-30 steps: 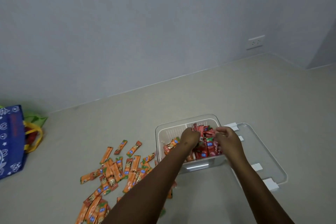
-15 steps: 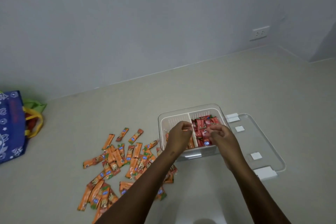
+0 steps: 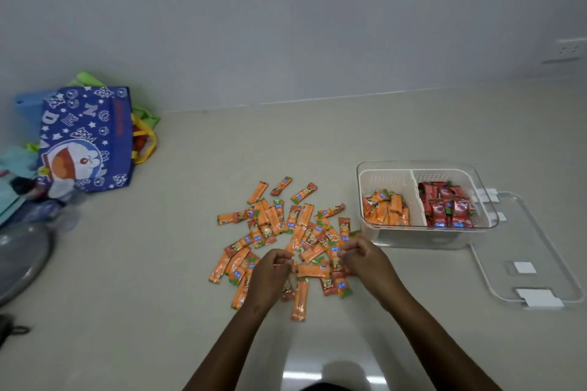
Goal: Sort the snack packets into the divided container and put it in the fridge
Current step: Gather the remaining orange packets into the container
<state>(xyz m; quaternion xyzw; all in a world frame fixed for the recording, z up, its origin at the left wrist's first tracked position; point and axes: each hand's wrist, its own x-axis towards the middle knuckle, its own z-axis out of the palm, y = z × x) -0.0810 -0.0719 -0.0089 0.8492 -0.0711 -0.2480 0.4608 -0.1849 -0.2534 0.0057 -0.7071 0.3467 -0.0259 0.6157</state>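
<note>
Several orange snack packets (image 3: pixel 286 232) lie scattered in a pile on the beige floor. My left hand (image 3: pixel 273 270) and my right hand (image 3: pixel 363 255) hover low over the pile's near side, fingers curled, with one orange packet (image 3: pixel 313 270) lying crosswise between them. Whether either hand grips a packet is unclear. To the right stands the clear divided container (image 3: pixel 416 165). Its left compartment holds orange packets (image 3: pixel 386 211) and its right compartment holds red packets (image 3: pixel 448 208).
The container's clear lid (image 3: pixel 527 241) with white clips lies flat just right of it. A blue cartoon bag (image 3: pixel 85 143) leans by the wall at the left, with a grey round object (image 3: pixel 22 257) below it. A wall socket (image 3: pixel 568 51) sits at the far right.
Both hands have left the container's red compartment and come down to the orange pile on the left. The view has swung left and down, so the container is now at the right.
</note>
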